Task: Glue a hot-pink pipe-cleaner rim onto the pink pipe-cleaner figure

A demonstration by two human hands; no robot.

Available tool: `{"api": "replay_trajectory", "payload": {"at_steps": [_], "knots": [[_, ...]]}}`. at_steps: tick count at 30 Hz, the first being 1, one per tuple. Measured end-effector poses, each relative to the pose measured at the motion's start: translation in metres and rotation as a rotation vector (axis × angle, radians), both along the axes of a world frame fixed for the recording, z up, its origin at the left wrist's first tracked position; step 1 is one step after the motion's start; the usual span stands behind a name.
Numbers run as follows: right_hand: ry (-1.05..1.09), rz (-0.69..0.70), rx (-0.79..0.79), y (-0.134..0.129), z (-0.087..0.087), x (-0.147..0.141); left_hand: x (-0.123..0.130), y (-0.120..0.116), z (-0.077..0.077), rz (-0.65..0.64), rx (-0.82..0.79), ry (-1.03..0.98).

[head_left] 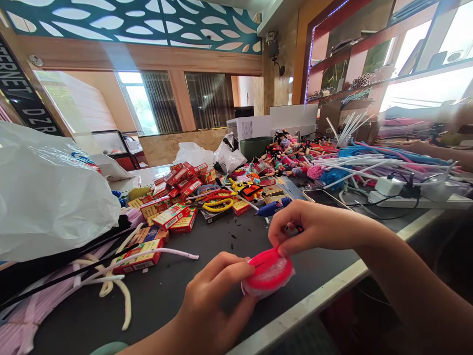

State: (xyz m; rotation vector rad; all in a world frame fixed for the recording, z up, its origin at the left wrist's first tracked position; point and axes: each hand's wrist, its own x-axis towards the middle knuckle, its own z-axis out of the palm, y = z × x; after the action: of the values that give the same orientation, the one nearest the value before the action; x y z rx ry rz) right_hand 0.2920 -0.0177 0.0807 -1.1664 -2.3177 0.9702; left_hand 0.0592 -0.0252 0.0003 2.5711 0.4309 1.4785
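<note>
While the left hand (218, 301) cups a round hot-pink ring (268, 272) with clear plastic film across it, the right hand (314, 229) pinches its upper rim between thumb and fingers. Both hands are closed narrowly on the ring, which sits between them above the near edge of the black table (155, 305). Its slightly oval outline runs from about 8 to 2 o'clock. The left hand lies closer beneath it, while the right comes in from the 3 o'clock side, over the top.

A small dark-and-white piece (291, 229) shows just past the right fingers, too hidden to name. A blue-handled tool (271, 208) lies beyond the ring at 12 o'clock. Toward 10 o'clock, a long white pipe cleaner (155, 253) stretches in front of a heap of red-and-yellow cartons (173, 217), and a white plastic bag (48, 197) bulges at 9 o'clock. Small pipe-cleaner dolls (284, 153) crowd around 1 o'clock, with bundled pipe cleaners (373, 162) and a power strip (391, 197) toward 2 o'clock. Well apart, another person's hand (421, 148) reaches over those bundles.
</note>
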Motion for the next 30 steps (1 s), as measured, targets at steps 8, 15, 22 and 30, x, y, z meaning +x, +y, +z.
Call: {"api": "replay_trajectory", "payload": {"at_steps": [8, 15, 22, 30], "knots": [[0.034, 0.017, -0.02, 0.0007, -0.0021, 0.0018, -0.0031, 0.0035, -0.0105, -0.003, -0.029, 0.069], [0.044, 0.02, -0.032, 0.0021, -0.001, 0.0003, -0.0028, 0.0031, -0.0057, -0.027, -0.052, 0.084], [0.041, 0.021, -0.023, 0.0011, -0.0008, 0.0015, -0.0028, 0.0044, -0.0039, -0.043, -0.098, 0.092], [0.023, 0.02, -0.012, -0.0012, 0.0035, 0.0015, -0.0031, 0.0054, -0.0052, -0.059, -0.068, 0.081]]}}
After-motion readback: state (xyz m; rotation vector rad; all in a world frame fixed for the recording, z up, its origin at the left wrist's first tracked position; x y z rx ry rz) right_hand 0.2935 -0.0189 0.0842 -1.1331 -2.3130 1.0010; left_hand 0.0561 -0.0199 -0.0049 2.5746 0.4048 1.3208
